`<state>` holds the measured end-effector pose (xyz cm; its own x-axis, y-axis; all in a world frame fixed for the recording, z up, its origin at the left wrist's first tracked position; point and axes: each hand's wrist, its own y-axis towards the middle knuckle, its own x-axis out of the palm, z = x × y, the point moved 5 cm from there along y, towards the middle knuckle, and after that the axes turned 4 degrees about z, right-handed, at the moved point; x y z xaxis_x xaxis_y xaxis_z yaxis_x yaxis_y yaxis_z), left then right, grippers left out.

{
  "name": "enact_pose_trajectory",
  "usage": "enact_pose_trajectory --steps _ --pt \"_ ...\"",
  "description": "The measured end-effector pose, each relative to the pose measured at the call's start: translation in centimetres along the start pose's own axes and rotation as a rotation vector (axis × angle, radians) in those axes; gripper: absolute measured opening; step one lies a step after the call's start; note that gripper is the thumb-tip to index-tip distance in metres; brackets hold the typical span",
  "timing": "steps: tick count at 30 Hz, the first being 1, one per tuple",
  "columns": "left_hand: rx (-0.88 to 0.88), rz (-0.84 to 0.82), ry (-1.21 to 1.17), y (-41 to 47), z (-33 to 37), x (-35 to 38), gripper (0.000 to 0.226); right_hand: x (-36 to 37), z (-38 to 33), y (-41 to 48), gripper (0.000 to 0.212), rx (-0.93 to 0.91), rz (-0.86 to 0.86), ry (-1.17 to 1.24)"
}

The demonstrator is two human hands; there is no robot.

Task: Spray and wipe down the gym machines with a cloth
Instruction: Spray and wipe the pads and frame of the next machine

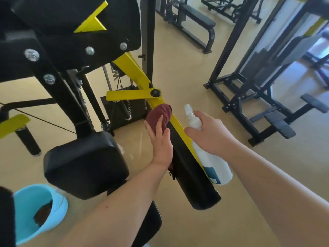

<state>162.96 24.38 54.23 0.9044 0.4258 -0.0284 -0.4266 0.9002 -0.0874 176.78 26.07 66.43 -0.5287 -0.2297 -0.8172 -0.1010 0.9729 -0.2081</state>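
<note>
Left hand (161, 139) presses cloth (160, 114) on bar (135, 72), right hand (211, 134) grips spray bottle (213, 164); bucket (60, 202) holds dark rag (43, 213).

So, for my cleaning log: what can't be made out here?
Head view:
Label on the bottle: too small, blurred.
Fingers of the right hand: behind the bottle.
Lower part of the cloth: under the left hand.
In the bucket, a dark thing: blurred, unidentifiable.

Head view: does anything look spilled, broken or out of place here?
Nothing clearly. A pale streaky floor patch beside the black pad could be wet spray or just glare; I cannot tell which.
</note>
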Motion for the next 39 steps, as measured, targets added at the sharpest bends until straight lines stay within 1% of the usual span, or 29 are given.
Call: enact_pose_trajectory --steps 3,5,11,13,16,20,24,26,30,32,34,37,39 --pt "-0.036 0.007 -0.011 -4.2 -0.4 0.9 0.047 -0.7 1.8 -2.1 0.041 0.009 0.008 0.014" --pt "-0.067 0.002 0.002 -7.4 -0.8 1.6 0.052 -1.0 3.0 -3.7 0.038 0.008 0.008 0.024" --pt "-0.107 -0.071 0.019 -16.1 -2.1 3.6 0.061 -1.6 6.5 -8.2 0.039 0.002 -0.016 0.045" --pt "-0.119 -0.094 0.022 -18.4 -2.3 4.1 0.061 -1.9 7.4 -9.5 0.037 -0.005 -0.021 0.059" --pt "-0.09 -0.109 0.05 -21.4 -2.4 4.8 0.06 -2.4 8.4 -10.8 0.028 -0.016 -0.031 0.085" --pt "-0.077 -0.112 0.044 -23.8 -2.7 5.7 0.054 -2.9 9.0 -11.5 0.025 -0.032 -0.033 0.086" --pt "-0.124 -0.078 -0.048 -23.9 -1.7 5.9 0.049 -2.9 9.0 -11.2 0.028 -0.032 -0.04 0.085" --pt "-0.121 -0.062 -0.064 -23.6 -1.4 5.8 0.046 -3.0 8.6 -10.6 0.028 -0.037 -0.035 0.08" --pt "-0.054 -0.088 -0.036 -22.6 -2.5 5.3 0.044 -2.7 7.3 -8.9 0.024 -0.053 -0.03 0.094" --pt "-0.02 -0.105 -0.029 -21.1 -2.5 4.7 0.042 -2.4 6.5 -7.7 0.026 -0.053 -0.04 0.097" --pt "0.053 -0.101 0.026 -18.7 -2.7 3.9 0.041 -1.9 5.7 -6.5 0.029 -0.049 -0.051 0.094" --pt "0.094 -0.058 0.047 -14.8 -3.4 2.8 0.047 -1.0 4.5 -4.3 0.027 -0.037 -0.045 0.092" --pt "0.105 -0.078 0.007 -12.9 -3.4 2.3 0.05 -0.5 4.0 -2.8 0.028 -0.026 -0.04 0.084"
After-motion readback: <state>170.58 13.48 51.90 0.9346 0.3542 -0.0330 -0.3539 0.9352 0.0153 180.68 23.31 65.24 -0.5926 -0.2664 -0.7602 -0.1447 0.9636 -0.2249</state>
